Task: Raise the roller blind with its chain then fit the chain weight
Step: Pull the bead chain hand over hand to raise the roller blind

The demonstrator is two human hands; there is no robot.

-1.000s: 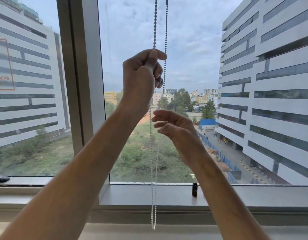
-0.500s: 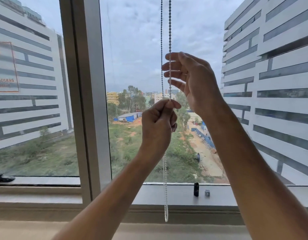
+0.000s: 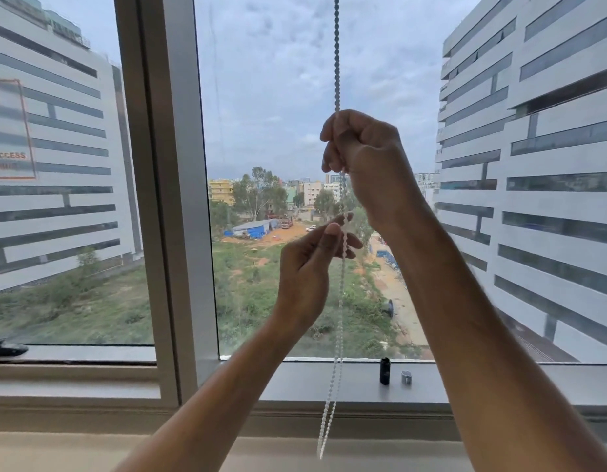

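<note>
A beaded blind chain (image 3: 336, 63) hangs in front of the window, and its loop ends below the sill near the bottom of the frame. My right hand (image 3: 366, 158) is a closed fist around the chain at mid height. Just below it, my left hand (image 3: 312, 264) has its thumb and fingers apart, and the chain runs past the fingertips. A small black cylinder (image 3: 384, 370) and a small silver piece (image 3: 406, 377) stand on the window sill (image 3: 295, 383), right of the chain. The roller blind itself is out of view above.
A thick grey window post (image 3: 165, 199) stands left of my hands. A dark object (image 3: 5, 347) lies on the far left of the sill. A sticker (image 3: 9, 131) is on the left pane. Buildings and green ground lie beyond the glass.
My right hand, open high on the chain before, has closed on it and come down. My left hand has loosened its pinch and sits lower. One second ago the left hand held the chain on top.
</note>
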